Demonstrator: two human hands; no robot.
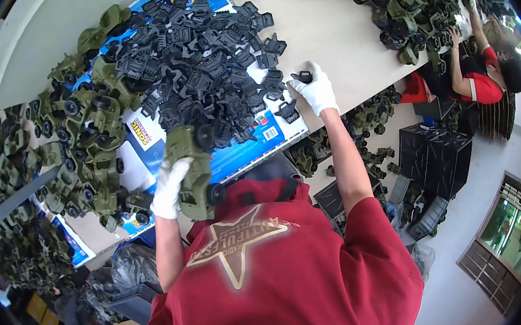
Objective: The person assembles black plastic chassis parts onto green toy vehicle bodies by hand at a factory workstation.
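Both of my hands wear white gloves. My left hand (171, 186) is closed round the side of an olive-green toy military truck (189, 171) with black wheels, tilted in front of my chest. At the table's right, my right hand (317, 91) pinches a small black plastic part (302, 76) between thumb and fingers. Next to it spreads a big heap of similar black plastic parts (195, 62), lying on a blue and white printed sheet (236, 157). One loose black part (287, 111) lies near the sheet's edge, just below my right hand.
Many green toy trucks (92, 121) are piled to my left, with another pile (406, 20) at the far right of the table (341, 42). A person in a red shirt (486, 84) reaches over that pile. Black crates (433, 157) stand on the floor at right.
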